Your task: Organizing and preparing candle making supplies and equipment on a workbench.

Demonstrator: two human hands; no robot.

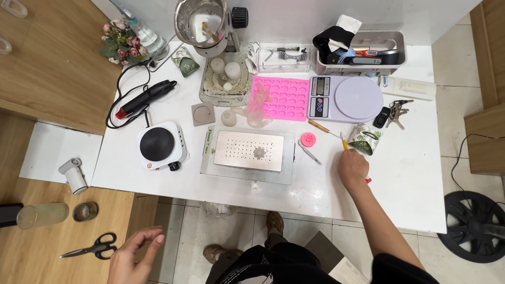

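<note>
right hand: (352, 168) on the tabletop (410, 173) toward its near edge, right of centre; fingers curled round a slim yellow-handled tool (344, 143), grasping it.
tool axis: the yellow-handled tool runs away from the near edge toward the far edge, its tip rising past the knuckles; a small red bit (368, 180) shows at the near side of the hand, and I cannot tell whether it belongs to the same tool.
nearest thing: a leaf-print cup (369, 139) lying on its side, just beyond and slightly right of the fingers, mouth turned toward the hand; tool tip close to its rim, contact not clear.
left hand: (134, 255) well off the tabletop, low at the left over the wooden floor, fingers spread and released, holding nothing; black scissors (92, 247) lie just left of it on the wooden surface.
nearer hand: right, by far; left is well apart from the cup.
other things near: round pink mould (308, 139) and a pen-like tool (311, 154) left of the right hand; digital scale (344, 99) beyond; keys (393, 113) toward the right edge.
centre: metal plate on a tray (248, 151) by the near edge; small hotplate (160, 144) to its left; pink mould sheet (286, 97) behind.
surface: white, smooth, dusted with pale residue round the tray.
room: tiled floor at the near and right sides, wood panels left, a black fan (473, 226) on the floor at right.
</note>
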